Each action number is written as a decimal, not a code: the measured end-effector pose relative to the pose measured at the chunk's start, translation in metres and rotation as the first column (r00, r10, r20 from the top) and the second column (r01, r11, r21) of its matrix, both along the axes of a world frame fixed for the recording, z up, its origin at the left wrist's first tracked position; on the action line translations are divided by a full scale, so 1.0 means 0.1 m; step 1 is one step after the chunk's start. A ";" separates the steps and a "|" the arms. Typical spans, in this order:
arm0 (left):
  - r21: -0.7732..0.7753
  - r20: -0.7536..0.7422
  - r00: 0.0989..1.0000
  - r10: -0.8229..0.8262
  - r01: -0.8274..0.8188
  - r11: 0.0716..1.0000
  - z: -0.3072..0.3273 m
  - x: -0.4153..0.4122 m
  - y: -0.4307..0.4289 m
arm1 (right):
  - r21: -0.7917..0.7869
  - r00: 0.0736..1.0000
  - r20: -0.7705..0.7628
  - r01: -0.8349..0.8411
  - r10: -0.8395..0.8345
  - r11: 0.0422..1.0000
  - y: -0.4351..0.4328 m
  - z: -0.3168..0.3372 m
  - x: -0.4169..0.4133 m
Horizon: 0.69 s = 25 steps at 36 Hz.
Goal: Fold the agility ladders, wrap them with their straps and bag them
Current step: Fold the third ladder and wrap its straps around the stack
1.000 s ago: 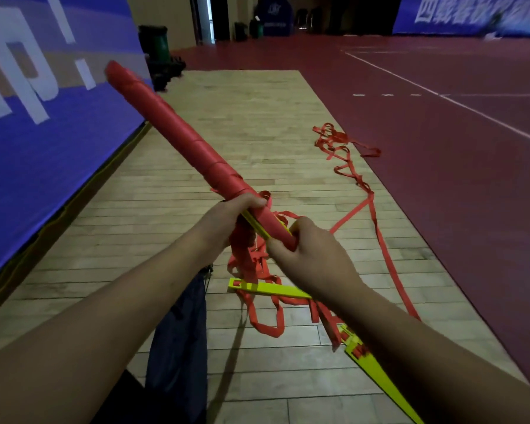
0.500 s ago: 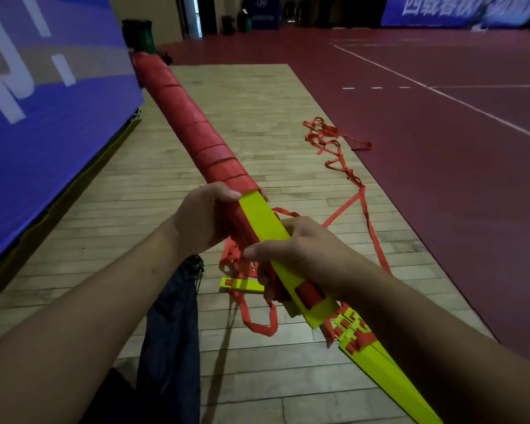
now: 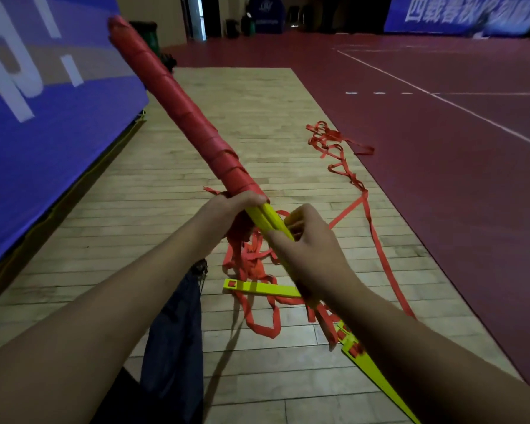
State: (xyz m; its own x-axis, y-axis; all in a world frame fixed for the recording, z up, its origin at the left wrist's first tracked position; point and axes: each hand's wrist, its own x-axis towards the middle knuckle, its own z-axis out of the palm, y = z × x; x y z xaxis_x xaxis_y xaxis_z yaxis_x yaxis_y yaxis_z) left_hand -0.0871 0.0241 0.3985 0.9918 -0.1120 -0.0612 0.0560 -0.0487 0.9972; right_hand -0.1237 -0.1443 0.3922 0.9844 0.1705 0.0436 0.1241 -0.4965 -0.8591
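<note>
One folded agility ladder (image 3: 181, 102), its rungs stacked into a long bundle, is held off the floor on a slant, far end high to the left and near end running down past the right forearm. Upper part: bound in spiral turns of red strap (image 3: 227, 166). Middle part: bare yellow rungs (image 3: 265, 217), showing between the two hands. The left hand (image 3: 233, 209) is clenched round the bundle just where the binding stops. The right hand (image 3: 312, 252) has its fingers curled round the yellow stack lower down; whether it also pinches strap cannot be told. Below the hands is a heap of loose strap (image 3: 251, 270), from which one run trails off to a far tangle (image 3: 334, 145) at the edge of the wooden floor (image 3: 233, 111). One stray yellow rung (image 3: 260, 288) lies across the heap. One dark drawstring bag (image 3: 178, 325) lies slack on the boards, near the left forearm. Step in hand, as judged: wrapping, roughly half the bundle covered. The next move probably calls for fresh strap drawn taut from the heap and laid round the bare rungs, the left hand pinning the last turn. Bagging not yet begun.
</note>
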 end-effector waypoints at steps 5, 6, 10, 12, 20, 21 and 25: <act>-0.185 -0.021 0.986 -0.168 0.161 0.970 0.07 -0.03 0.13 | 0.366 0.788 -0.441 -0.278 0.429 0.888 -0.21 0.14 0.06; -0.205 -0.015 0.981 -0.194 0.187 0.961 0.05 -0.04 0.15 | 0.445 0.711 -0.482 -0.306 0.513 0.842 -0.22 0.14 0.04; -0.315 0.028 0.965 -0.262 0.257 0.914 0.03 -0.04 0.19 | 0.626 0.588 -0.483 -0.287 0.649 0.725 -0.14 0.14 -0.02; -0.362 0.067 0.947 -0.313 0.315 0.877 0.05 -0.01 0.22 | 0.621 0.652 -0.437 -0.279 0.619 0.733 -0.08 0.18 -0.04; -0.154 -0.047 0.952 -0.304 0.294 0.943 0.07 0.01 0.23 | 0.153 0.946 -0.192 -0.233 0.261 0.960 -0.08 0.22 0.00; -0.053 -0.057 0.962 -0.266 0.263 0.963 0.06 0.02 0.23 | 0.085 0.966 -0.148 -0.200 0.211 0.976 -0.10 0.19 0.04; 0.152 -0.021 0.984 -0.177 0.178 0.972 0.03 0.03 0.11 | -0.372 0.992 0.124 0.024 0.024 0.928 -0.11 0.10 0.09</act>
State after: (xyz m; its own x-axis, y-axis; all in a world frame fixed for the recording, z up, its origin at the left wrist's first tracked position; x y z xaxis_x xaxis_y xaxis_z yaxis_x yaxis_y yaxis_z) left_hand -0.0845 0.0356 0.4013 0.9565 -0.2747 -0.0983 0.0400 -0.2103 0.9768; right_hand -0.1142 -0.1556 0.4026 0.9751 0.1983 0.0990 0.2180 -0.7773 -0.5901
